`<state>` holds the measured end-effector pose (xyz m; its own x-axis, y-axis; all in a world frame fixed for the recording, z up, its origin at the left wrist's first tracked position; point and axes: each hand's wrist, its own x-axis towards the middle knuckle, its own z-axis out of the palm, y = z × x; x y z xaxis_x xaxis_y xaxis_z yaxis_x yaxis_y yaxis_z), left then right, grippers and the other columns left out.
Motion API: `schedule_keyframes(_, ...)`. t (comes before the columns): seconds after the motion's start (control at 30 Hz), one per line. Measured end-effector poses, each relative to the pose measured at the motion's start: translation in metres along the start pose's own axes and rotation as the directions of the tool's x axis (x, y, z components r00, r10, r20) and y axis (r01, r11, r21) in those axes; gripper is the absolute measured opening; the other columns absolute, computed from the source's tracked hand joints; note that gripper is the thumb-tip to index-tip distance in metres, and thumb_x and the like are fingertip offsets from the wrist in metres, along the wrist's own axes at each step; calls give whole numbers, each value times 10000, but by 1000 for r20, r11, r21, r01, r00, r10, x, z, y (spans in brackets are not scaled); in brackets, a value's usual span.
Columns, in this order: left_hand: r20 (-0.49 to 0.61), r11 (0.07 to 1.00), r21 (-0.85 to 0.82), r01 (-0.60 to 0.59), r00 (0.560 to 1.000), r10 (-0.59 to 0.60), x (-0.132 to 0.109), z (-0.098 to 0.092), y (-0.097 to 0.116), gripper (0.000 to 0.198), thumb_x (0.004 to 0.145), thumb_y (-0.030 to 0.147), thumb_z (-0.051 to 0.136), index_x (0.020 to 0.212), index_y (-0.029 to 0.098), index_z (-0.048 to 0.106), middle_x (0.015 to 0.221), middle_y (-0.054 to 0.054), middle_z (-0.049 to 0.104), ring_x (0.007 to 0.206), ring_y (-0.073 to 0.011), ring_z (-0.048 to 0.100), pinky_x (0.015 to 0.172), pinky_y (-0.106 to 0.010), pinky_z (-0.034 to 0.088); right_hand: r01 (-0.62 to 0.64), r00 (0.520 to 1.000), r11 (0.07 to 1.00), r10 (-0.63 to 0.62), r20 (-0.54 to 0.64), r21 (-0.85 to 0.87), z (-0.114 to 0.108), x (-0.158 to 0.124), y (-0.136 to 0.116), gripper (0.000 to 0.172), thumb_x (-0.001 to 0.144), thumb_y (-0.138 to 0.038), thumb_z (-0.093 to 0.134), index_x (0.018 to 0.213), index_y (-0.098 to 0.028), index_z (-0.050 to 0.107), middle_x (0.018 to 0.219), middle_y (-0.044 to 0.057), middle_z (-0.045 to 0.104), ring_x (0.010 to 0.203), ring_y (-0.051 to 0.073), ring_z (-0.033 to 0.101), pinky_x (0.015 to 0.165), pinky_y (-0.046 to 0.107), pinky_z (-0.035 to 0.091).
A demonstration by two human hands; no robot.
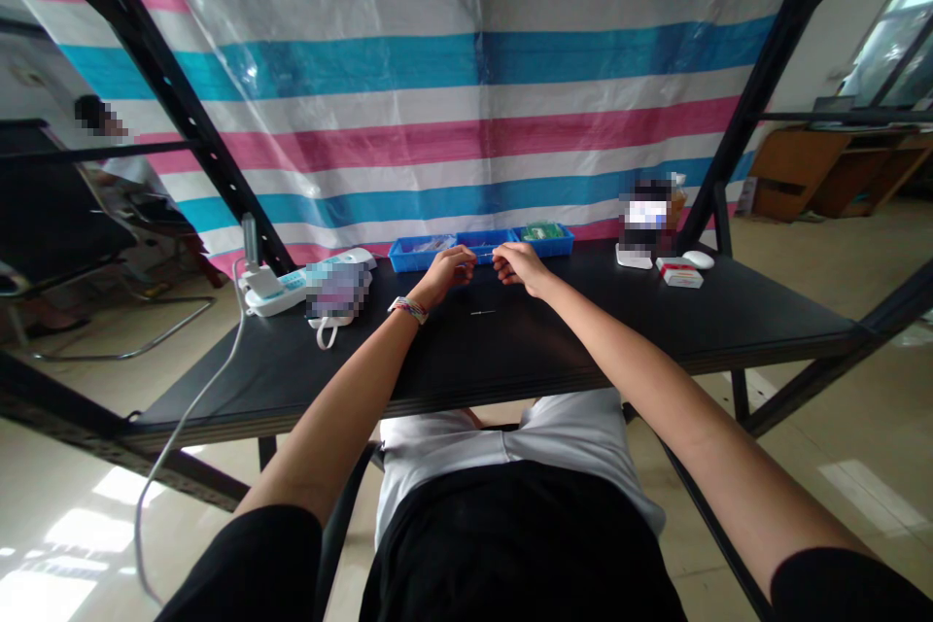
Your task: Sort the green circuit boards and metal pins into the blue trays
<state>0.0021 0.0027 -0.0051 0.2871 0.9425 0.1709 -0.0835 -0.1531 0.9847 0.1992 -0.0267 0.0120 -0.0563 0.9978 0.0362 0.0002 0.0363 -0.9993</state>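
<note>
My left hand (450,272), with a woven band (408,309) on its wrist, is closed in a pinch above the black table. Facing it, my right hand (517,267) is pinched too. Between the fingertips of both hands runs a thin pale stick-like piece (484,256), too small to make out further. Another thin whitish stick (482,313) lies on the table just below the hands. Right behind the hands stand blue bins (414,259) in a row of three; the left holds clear plastic pieces, the right holds green items (543,231), and the middle contents are unclear.
A power strip (295,290) with a cable and a blurred pouch-like item (339,292) lie left on the black table (619,330). To the right are a phone on a stand (634,257), a bottle, a small box (679,273) and a white mouse (698,259). Black posts flank the table.
</note>
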Motion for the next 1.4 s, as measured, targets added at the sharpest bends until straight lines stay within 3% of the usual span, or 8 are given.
schedule_keyframes(0.3,-15,993,-35,115,993,-115,1,3,4,236,827,364,713,728,189,589,657,-4,559,556,-130,570,551,-250,478,84,996,996,-84,-10,-32,1,2,2,128,857,-155,684,745,-191,633,667,-24,669,486,86,590,422,168,457)
schedule_keyframes(0.7,44,991,-37,132,990,-131,-2,5,4,383,884,381,755,653,204,504,587,28,441,527,-131,518,558,-264,467,248,967,962,-254,-36,-112,1,5,9,84,801,-182,709,751,-197,644,715,-26,697,482,83,587,425,167,462)
schedule_keyframes(0.97,-2,999,-9,50,999,-50,-5,5,5,316,877,359,820,758,169,597,688,-6,579,591,-119,586,582,-232,476,176,982,984,-175,-65,8,1,9,10,70,821,-173,724,831,-197,659,773,-15,722,494,80,601,436,174,493)
schedule_keyframes(1.4,-25,998,58,-10,1000,11,-1,3,-2,284,795,338,880,811,170,651,687,-6,626,595,-103,578,592,-216,460,166,983,986,-163,-84,27,1,10,12,110,800,-158,726,803,-200,625,746,-23,687,529,88,615,454,174,516)
